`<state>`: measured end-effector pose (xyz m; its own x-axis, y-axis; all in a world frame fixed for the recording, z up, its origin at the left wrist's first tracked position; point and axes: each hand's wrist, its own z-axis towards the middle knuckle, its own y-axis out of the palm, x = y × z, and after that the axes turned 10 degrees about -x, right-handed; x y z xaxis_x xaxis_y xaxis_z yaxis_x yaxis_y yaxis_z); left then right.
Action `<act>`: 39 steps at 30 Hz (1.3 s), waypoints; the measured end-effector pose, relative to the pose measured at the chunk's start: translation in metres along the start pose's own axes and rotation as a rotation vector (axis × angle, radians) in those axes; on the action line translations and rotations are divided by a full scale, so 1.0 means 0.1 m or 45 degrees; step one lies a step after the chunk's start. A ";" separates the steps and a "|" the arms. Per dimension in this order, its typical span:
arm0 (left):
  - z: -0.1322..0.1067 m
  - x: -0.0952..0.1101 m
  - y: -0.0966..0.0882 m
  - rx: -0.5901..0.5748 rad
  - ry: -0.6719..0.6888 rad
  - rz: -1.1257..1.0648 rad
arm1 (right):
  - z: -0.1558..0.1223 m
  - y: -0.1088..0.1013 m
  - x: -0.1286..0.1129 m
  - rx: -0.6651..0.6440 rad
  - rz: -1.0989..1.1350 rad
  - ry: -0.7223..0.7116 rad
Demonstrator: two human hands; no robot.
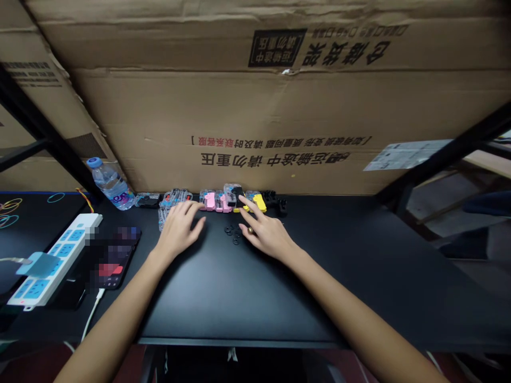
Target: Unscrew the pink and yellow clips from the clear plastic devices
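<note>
My left hand (pixel 181 223) hovers over or rests on the far part of the desk, palm down, its thumb apart from the fingers and no object visible in it. Beside it lie clear plastic pieces (pixel 175 196), partly covered by the hand. Its fingertips are near a pink-and-clear piece (pixel 208 200). My right hand (pixel 266 233), wearing a ring, has its fingers spread. Its index fingertip is at a black part (pixel 237 191) on a clear block; contact is unclear. A yellow piece (pixel 259 201) sits just beyond the fingers. Small black rings (pixel 235 234) lie by its thumb.
A cardboard sheet (pixel 279 106) stands along the back of the black desk (pixel 239 298). At left are a water bottle (pixel 112 183), a power strip (pixel 59 260) and a phone (pixel 120 255) on a cable. Black parts (pixel 275 202) lie right of the yellow piece.
</note>
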<state>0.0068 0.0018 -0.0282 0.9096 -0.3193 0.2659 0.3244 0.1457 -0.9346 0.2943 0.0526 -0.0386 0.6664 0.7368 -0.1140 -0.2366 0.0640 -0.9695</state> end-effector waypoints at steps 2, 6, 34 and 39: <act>0.00 0.09 0.07 0.047 0.110 -0.082 | -0.08 -0.05 -0.08 0.070 0.157 -0.093; -0.01 0.23 0.16 0.034 0.325 -0.182 | -0.19 -0.05 -0.20 0.137 0.431 -0.255; 0.00 0.25 0.24 -0.493 0.169 -0.959 | -0.23 -0.11 -0.03 0.089 0.810 -0.040; 0.01 0.28 0.24 -0.492 0.190 -0.981 | -0.26 -0.18 0.02 0.380 1.045 0.047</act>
<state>0.0403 -0.0029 -0.0426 0.4211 -0.3212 0.8482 0.6998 -0.4798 -0.5292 0.3186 0.0353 -0.0268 0.2253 0.6058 -0.7631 -0.8237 -0.2999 -0.4813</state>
